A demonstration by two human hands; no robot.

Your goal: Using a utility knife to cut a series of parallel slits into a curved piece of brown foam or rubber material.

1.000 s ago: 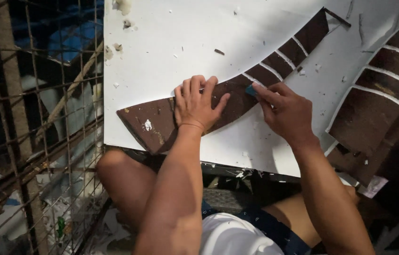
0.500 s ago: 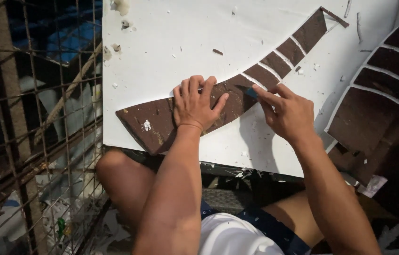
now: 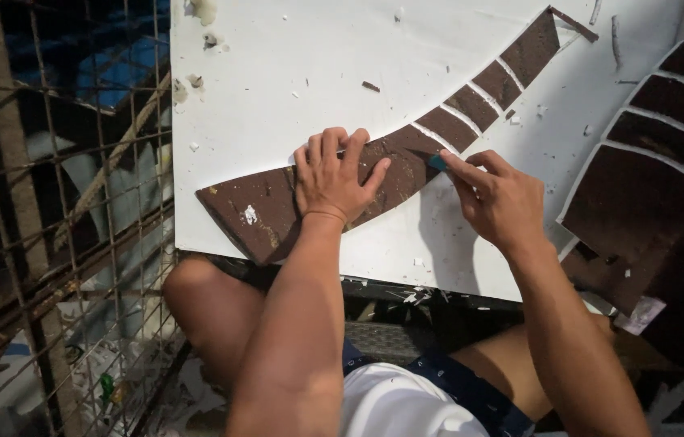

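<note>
While left hand [image 3: 334, 180] stays pressing, right hand [image 3: 497, 198] has edged slightly lower

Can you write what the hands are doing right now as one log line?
left hand: pressed flat on brown curved strip | right hand: pinching small blue tool at strip's edge | surface: white board

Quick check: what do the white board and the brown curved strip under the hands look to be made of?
White board: seemingly a foam or plastic sheet with a matte finish; white crumbs and chips lie scattered on it. Brown curved strip: a thin, flat, dull layer with pale scuffs, cut into segments, perhaps painted facing or card. Neither is certain.
</note>
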